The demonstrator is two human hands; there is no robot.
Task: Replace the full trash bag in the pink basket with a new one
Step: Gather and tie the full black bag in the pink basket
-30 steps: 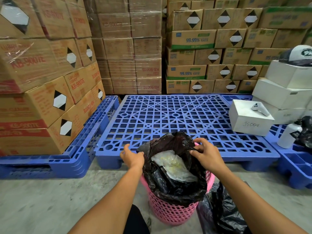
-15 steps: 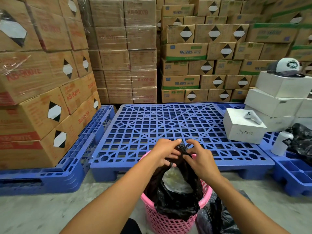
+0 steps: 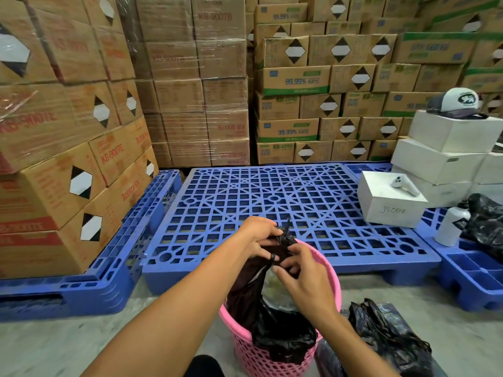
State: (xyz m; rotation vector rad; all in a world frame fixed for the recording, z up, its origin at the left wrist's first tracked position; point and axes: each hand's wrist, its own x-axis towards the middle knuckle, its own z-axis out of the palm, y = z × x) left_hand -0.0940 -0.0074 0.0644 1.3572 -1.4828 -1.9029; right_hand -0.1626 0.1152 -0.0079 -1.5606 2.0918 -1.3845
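So both hands were bunched up on the top of the black trash bag (image 3: 275,330), which sat inside the pink basket (image 3: 272,357) on the concrete floor, right at the near edge of the blue pallet (image 3: 272,197). The left hand (image 3: 260,236) had its fingers closed around the gathered bag mouth, and the right hand (image 3: 304,278) pinched the same bunch from the near side. Pale stuff showed through the gap in the bag. Another crumpled black bag (image 3: 386,336) lay on the floor just right of the basket
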